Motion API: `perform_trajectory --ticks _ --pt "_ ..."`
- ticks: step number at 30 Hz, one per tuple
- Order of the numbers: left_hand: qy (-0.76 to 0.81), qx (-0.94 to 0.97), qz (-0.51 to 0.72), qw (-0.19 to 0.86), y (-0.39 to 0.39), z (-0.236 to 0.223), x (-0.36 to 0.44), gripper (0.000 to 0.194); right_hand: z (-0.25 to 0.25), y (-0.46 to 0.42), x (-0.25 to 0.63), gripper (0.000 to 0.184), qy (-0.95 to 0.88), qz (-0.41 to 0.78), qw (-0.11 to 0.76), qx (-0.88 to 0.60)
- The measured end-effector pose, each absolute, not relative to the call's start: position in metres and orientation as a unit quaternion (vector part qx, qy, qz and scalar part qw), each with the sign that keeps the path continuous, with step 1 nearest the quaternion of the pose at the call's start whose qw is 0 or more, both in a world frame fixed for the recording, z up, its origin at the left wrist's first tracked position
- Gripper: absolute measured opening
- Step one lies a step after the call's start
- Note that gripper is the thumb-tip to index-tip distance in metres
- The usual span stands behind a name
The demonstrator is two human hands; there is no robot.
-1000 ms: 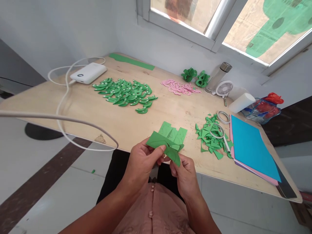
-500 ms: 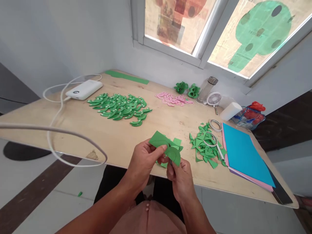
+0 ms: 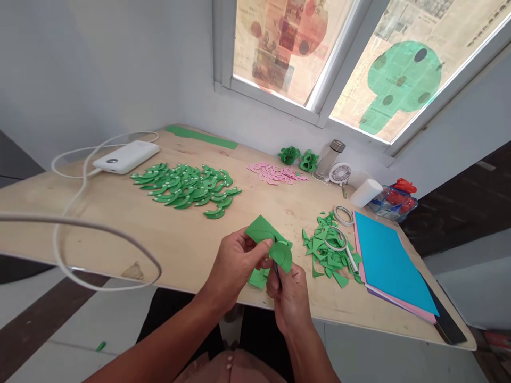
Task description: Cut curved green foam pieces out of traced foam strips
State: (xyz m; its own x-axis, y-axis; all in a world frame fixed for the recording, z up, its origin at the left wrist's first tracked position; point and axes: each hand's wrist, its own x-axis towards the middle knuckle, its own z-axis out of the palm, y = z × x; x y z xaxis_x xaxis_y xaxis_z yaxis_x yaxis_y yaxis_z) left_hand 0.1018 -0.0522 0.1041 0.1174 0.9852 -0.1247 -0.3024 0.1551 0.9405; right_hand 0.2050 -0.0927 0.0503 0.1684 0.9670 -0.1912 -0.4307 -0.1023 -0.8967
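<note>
My left hand [image 3: 238, 260] pinches a folded piece of green paper [image 3: 259, 226] between thumb and fingers, above the table's front edge. Curved lines are drawn on the paper, and a rounded flap of it hangs toward my right hand [image 3: 290, 298]. The right hand is closed around scissors [image 3: 276, 268], of which only a small dark part shows beneath the flap; the rest is hidden by fingers and paper. Below the hands, another green paper piece [image 3: 258, 278] lies on the table.
Green scraps [image 3: 327, 247] lie to the right, with a white-rimmed magnifying glass [image 3: 336, 238] on top. Beside them are a tape roll [image 3: 343, 215] and blue sheets [image 3: 393, 260]. Curved green cut-outs [image 3: 183, 183], pink cut-outs [image 3: 275, 173] and a corded power bank [image 3: 126, 157] sit farther back.
The view has tilted up slightly and shifted right. The rounded flap of green paper has turned and curled near the scissors; both hands keep their grip.
</note>
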Motion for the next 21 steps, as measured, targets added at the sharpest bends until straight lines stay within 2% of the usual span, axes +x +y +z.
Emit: perform_trajectory --ticks 6,21 --pt "0.418 0.412 0.497 0.639 -0.0493 0.1038 0.1019 0.018 0.0502 -0.0929 0.2054 0.031 -0.282 0.583 0.608 -0.459" --pt "0.411 0.427 0.488 0.641 -0.0496 0.1054 0.0997 0.017 0.0541 -0.0935 0.2062 0.036 -0.316 0.567 0.592 -0.477"
